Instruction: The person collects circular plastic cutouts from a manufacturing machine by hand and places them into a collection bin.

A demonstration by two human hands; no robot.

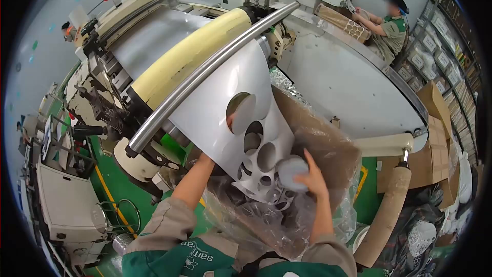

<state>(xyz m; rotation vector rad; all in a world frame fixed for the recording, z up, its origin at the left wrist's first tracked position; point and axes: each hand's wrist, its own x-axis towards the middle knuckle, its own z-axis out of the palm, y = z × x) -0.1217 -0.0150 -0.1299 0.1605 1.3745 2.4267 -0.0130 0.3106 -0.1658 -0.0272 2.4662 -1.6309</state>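
Fingers of the right hand point(311, 178) are closed on the edge of a round silver disc point(291, 170), with 1 finger raised away from it. The left hand point(231, 121) is mostly hidden behind the silver sheet point(220, 102); a bit shows through the uppermost hole, and I cannot tell whether its fingers are spread or pinching.

Below the sheet, an open cardboard box point(330, 146) is lined with a clear plastic bag point(269, 228), loose and wrinkled at the near side. Inside, the sheet's lower end gathers in a crumpled heap. The disc is over the box opening, beside the holed part of the sheet.

Smooth and shiny higher up, the sheet is cut with round holes, large at the top, smaller and crowded lower down. It hangs below a metal bar point(215, 78) and a yellow roller point(192, 56). Packages point(429, 43) fill a shelf point(447, 7) at far right.
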